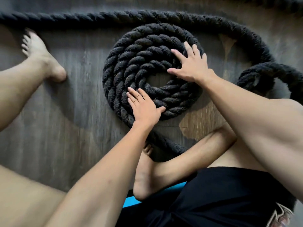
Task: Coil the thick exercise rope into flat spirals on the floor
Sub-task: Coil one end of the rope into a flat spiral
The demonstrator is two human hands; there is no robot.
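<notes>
A thick black twisted rope lies wound into a flat spiral (131, 63) of about three turns on the dark wooden floor (73, 104), with a small bare gap at its centre. My left hand (144, 107) rests flat on the near side of the spiral, fingers spread. Flat on the far right side lies my right hand (190, 63), fingers apart. Neither hand grips the rope. From the spiral the loose rope (49, 18) runs left along the far floor and loops out to the right (255, 74).
My bare left foot (39, 54) stands on the floor to the left of the coil. My right foot (147, 174) is folded under me near a rope stretch (165, 145) that leads out of the coil's near edge. A blue edge (131, 200) shows beneath my black shorts (221, 202).
</notes>
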